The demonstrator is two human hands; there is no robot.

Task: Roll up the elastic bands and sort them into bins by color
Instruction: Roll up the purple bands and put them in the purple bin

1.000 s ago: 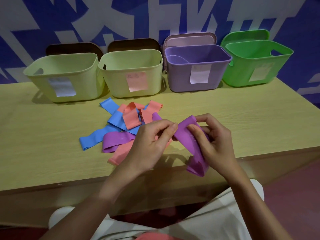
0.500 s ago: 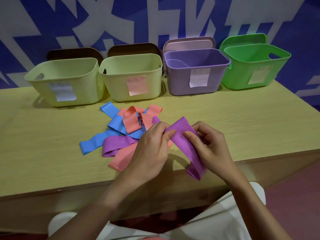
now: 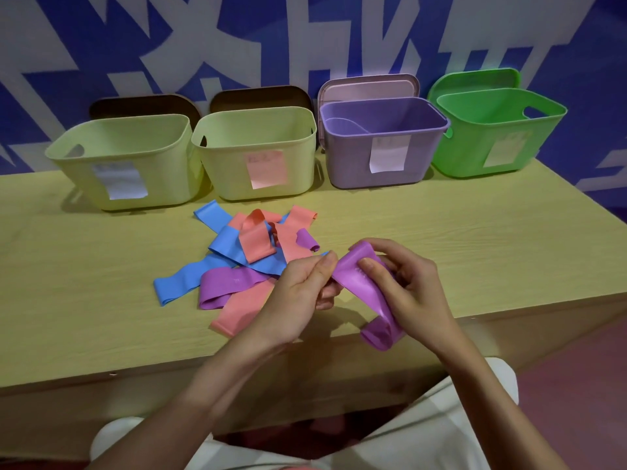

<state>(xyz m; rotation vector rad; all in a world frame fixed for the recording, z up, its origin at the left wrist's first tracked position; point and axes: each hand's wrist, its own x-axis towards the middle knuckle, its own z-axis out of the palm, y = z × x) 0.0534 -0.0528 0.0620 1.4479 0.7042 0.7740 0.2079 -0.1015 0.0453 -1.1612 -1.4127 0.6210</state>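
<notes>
Both my hands hold one purple elastic band (image 3: 359,283) above the table's front edge. My left hand (image 3: 298,293) pinches its upper end between thumb and fingers. My right hand (image 3: 403,286) grips it from the right, thumb pressed on its face; the lower loop hangs below that hand. A loose pile of blue, salmon and purple bands (image 3: 244,256) lies flat on the table left of my hands. Along the back stand a yellow-green bin with a white label (image 3: 125,164), a second yellow-green bin with a pink label (image 3: 258,154), a purple bin (image 3: 383,144) and a green bin (image 3: 498,130).
The wooden table (image 3: 492,239) runs the width of the view, its front edge just below my hands. Lids lean against the blue-and-white wall behind each bin. My lap in light trousers shows under the table edge.
The band's upper end has folded over between my hands, and my right thumb has shifted up onto its face. The view has tilted slightly down; the pile has not moved.
</notes>
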